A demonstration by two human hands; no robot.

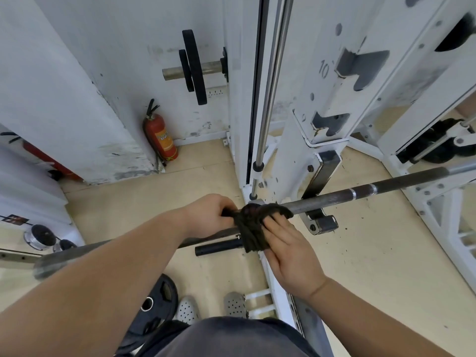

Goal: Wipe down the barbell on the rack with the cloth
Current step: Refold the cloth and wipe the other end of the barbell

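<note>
A long dark steel barbell [360,192] lies across the white rack [322,130], running from lower left to upper right, resting on a black hook. A dark cloth [251,228] is draped over the bar near the middle of the view. My left hand [206,215] grips one end of the cloth at the bar. My right hand [286,248] presses flat against the hanging part of the cloth, fingers together. The bar under the cloth is hidden.
A red fire extinguisher [159,135] stands by the wall. Black weight plates [194,65] hang on a peg. Another plate [157,302] lies on the floor near my shoes. A chrome guide rod [270,94] rises beside the rack upright.
</note>
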